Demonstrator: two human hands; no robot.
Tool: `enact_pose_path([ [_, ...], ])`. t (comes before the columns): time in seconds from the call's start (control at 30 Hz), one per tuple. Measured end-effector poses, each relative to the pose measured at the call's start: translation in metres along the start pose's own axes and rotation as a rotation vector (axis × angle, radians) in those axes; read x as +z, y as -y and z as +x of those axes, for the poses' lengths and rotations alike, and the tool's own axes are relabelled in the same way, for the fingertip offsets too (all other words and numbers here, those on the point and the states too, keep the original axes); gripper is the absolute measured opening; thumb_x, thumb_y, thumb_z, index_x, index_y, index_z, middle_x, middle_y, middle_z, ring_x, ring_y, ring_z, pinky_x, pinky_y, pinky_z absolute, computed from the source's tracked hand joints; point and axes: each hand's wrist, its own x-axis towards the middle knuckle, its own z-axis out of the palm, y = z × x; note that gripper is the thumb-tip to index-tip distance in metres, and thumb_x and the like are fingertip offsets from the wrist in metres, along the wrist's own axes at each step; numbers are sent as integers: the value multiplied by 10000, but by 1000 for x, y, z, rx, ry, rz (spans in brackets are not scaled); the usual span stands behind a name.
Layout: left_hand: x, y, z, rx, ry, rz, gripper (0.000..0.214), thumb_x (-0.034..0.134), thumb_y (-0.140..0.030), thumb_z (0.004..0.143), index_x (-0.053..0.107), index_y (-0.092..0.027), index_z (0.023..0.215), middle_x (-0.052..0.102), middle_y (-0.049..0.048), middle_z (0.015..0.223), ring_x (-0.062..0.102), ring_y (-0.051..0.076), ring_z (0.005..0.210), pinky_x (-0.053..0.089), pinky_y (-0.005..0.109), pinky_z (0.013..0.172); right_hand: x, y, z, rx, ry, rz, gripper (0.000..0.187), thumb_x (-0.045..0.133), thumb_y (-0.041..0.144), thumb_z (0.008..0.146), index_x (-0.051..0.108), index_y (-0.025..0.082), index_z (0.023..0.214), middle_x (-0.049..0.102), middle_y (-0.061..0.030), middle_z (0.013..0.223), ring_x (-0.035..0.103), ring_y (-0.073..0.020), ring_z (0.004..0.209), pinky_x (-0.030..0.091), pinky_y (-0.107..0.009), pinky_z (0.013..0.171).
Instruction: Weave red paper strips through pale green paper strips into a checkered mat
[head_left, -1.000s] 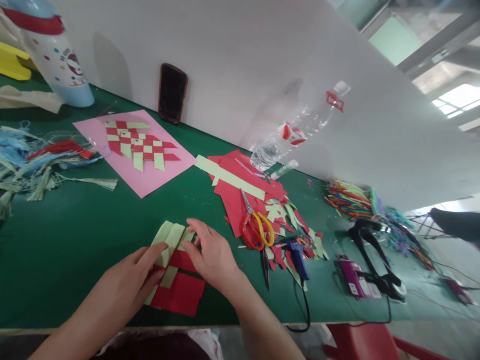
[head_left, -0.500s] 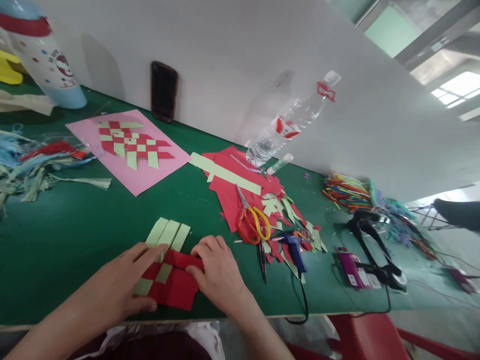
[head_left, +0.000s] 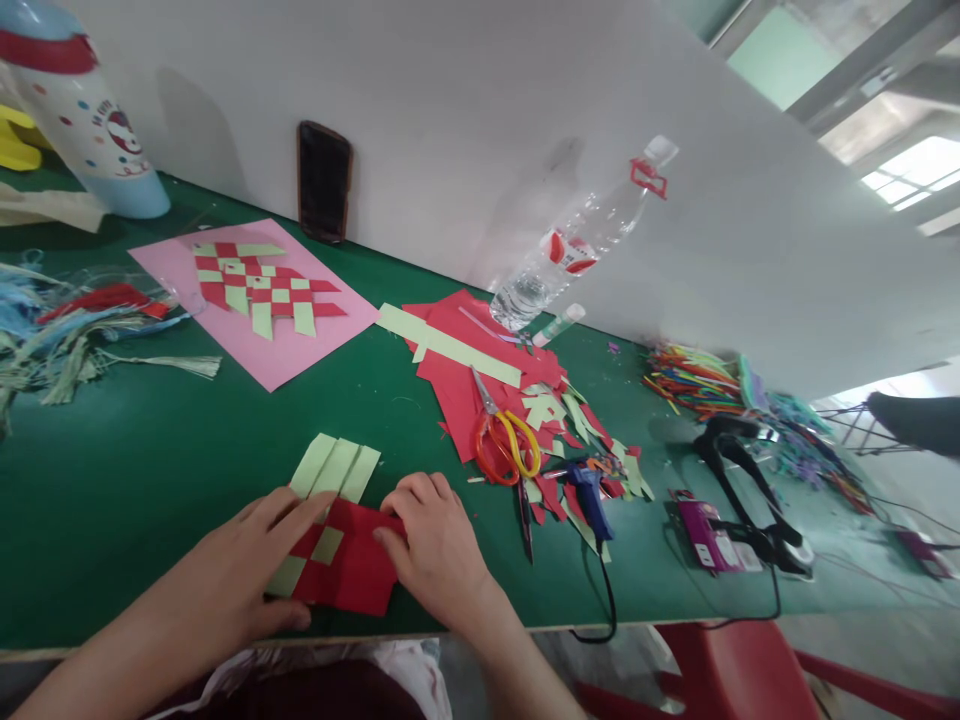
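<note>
you're at a long green-topped table (head_left: 90,500) set against a white board (head_left: 450,130). toward the far left, a pink card sheet (head_left: 247,365) carries a finished-looking red and green woven paper mat (head_left: 262,290). to your right lies a heap of red paper offcuts (head_left: 457,400), with orange-and-yellow-handled scissors (head_left: 506,450) on top and a blue hot glue gun (head_left: 589,500) at its near edge (its black cord trails toward you).

the red and pale green paper weave (head_left: 337,545) sits near the table's front edge, between your hands. your left hand (head_left: 255,560) is spread flat, pressing on the weave's left side. your right hand (head_left: 435,550) is curled over its red right side, pressing down, though i can't tell whether it's pinching anything.

three pale green strips (head_left: 337,468) stick out loose at the far end. if you lift either hand too soon, the crossings could slip apart. dragging the weave could also send it over the table's edge.
</note>
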Motion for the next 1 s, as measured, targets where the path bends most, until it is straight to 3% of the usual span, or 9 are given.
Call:
enact_pose_path([
  [0.1, -3, -1, -1, 1, 5, 0, 770, 781, -235, 737, 589, -311, 1479, 687, 100, 1345, 702, 327, 1188, 594, 416, 938, -2, 2, -2, 15, -2, 15, 134, 780, 248, 958, 708, 218, 1067, 701, -79, 1139, 629, -287, 1066, 551, -456, 918],
  [0.17, -4, 0, -1, 21, -18, -11, 696, 768, -256, 774, 612, -313, 1450, 700, 98, 1330, 713, 320, 1178, 601, 415, 937, -2, 5, -4, -1, -9, 23, 251, 781, 321, 971, 697, 224, 1186, 703, -101, 1224, 622, -318, 1148, 549, -500, 960],
  [0.27, 0, 2, -1, 49, -47, -24, 678, 760, -243, 788, 614, -322, 1445, 714, 90, 1312, 715, 310, 1182, 601, 408, 950, 5, 8, -9, -137, -3, 33, 497, 801, 485, 947, 640, 240, 1349, 661, -127, 1404, 541, -371, 1350, 500, -579, 1078],
  [0.37, 5, 4, -1, 63, -68, 2, 683, 742, -206, 787, 615, -315, 1449, 712, 102, 1342, 701, 322, 1226, 598, 413, 969, 15, 6, -14, -239, 19, 22, 601, 801, 542, 935, 609, 232, 1413, 649, -131, 1453, 492, -371, 1440, 445, -594, 1173],
  [0.5, 5, 6, -5, 121, -125, 21, 641, 755, -272, 832, 610, -319, 1454, 730, 86, 1331, 725, 305, 1200, 611, 369, 936, 22, -2, -18, -256, -25, -2, 564, 761, 528, 969, 623, 201, 1408, 675, -147, 1422, 527, -366, 1430, 484, -563, 1165],
  [0.6, 1, 13, -18, 263, -250, 47, 363, 658, -374, 975, 673, -329, 1335, 770, 23, 1174, 765, 210, 1019, 607, 268, 855, 21, -6, -22, -283, -144, -1, 453, 673, 462, 1039, 638, 178, 1390, 693, -160, 1396, 546, -353, 1427, 519, -540, 1142],
  [0.67, 0, 21, -30, 388, -349, 117, 251, 559, -326, 1043, 702, -322, 1249, 777, -10, 1094, 745, 167, 966, 590, 240, 876, 22, -6, -26, -329, -210, -2, 365, 608, 389, 1079, 651, 174, 1370, 708, -149, 1385, 543, -328, 1446, 511, -514, 1162],
  [0.83, 2, 34, -44, 594, -566, 365, 270, 493, -183, 1034, 736, -279, 1102, 775, -12, 1095, 685, 188, 1084, 541, 292, 1021, 35, -3, -33, -448, -228, -18, 292, 580, 358, 1095, 686, 212, 1326, 735, -82, 1378, 532, -268, 1481, 394, -462, 1277],
  [1.0, -4, 23, -30, 679, -555, 500, 351, 436, -96, 994, 751, -239, 1047, 776, 13, 1115, 672, 223, 1139, 535, 359, 1065, 44, -3, -33, -433, -205, 6, 254, 591, 371, 1091, 708, 229, 1266, 732, -70, 1383, 549, -245, 1468, 382, -428, 1284],
])
